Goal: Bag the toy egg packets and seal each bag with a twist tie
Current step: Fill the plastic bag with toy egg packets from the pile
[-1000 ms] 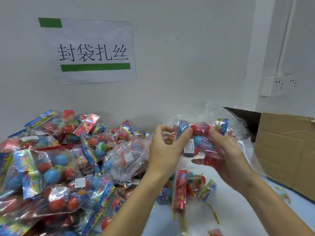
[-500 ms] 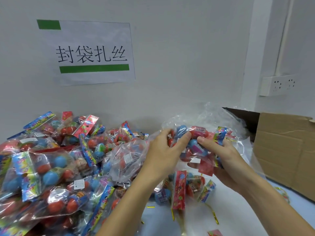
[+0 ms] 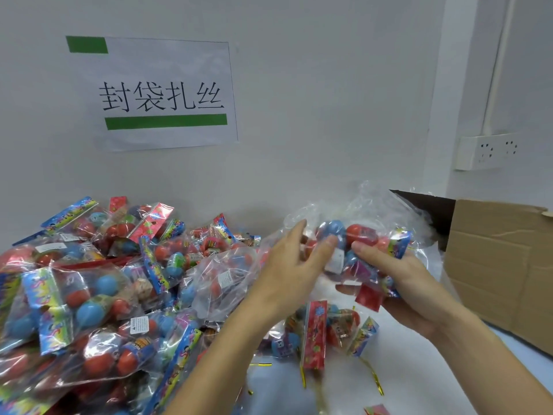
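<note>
Right hand (image 3: 410, 283) grips clear bag (image 3: 368, 223); left hand (image 3: 296, 265) seemingly loose; cardboard box (image 3: 502, 265) beside.

The right hand (image 3: 410, 283) is gripping a clear bag (image 3: 363, 238) of toy egg packets (image 3: 356, 235); the left hand (image 3: 294, 265) is touching its left side with straight fingers.
</note>
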Available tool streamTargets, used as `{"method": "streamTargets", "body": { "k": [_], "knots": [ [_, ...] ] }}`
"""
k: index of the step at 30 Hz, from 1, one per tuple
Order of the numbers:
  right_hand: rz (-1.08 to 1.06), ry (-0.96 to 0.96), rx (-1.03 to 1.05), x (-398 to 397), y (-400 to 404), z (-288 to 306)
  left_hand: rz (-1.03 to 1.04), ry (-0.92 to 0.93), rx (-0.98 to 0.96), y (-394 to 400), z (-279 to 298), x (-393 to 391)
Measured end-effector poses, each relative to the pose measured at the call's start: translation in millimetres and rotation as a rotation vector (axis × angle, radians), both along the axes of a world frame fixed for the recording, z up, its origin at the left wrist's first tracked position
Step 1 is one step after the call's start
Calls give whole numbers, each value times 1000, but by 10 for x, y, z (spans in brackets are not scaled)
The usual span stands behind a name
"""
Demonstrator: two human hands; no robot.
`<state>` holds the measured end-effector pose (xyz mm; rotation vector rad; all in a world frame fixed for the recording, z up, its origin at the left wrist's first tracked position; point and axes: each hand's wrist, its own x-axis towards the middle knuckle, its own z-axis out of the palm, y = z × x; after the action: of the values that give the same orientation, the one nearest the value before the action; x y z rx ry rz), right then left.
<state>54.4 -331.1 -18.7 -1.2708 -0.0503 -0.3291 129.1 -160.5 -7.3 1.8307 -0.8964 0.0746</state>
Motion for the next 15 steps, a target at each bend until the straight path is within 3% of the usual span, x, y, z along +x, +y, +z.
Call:
{"method": "streamTargets", "body": {
  "k": [2,3,5,6,8,12,15],
  "knots": [
    [-62,-10,127,-2,-126,9,165,-84,-115,34,25,46],
    [-104,-19,187,5,-199,9,301,-199,-69,55,27,84],
    [-202,-31,286,19,-340,-7,542,-393,218,112,4,152],
    [-251,-29,323,34,-393,-25,602,-391,375,146,-20,180],
    [-341,-2,354,76,-459,-84,591,-254,538,211,-49,229],
    [-420,98,270,139,-519,-238,475,-197,440,364,-16,319],
    [-335,149,162,152,-501,-277,417,-131,503,560,173,352]
  ]
}}
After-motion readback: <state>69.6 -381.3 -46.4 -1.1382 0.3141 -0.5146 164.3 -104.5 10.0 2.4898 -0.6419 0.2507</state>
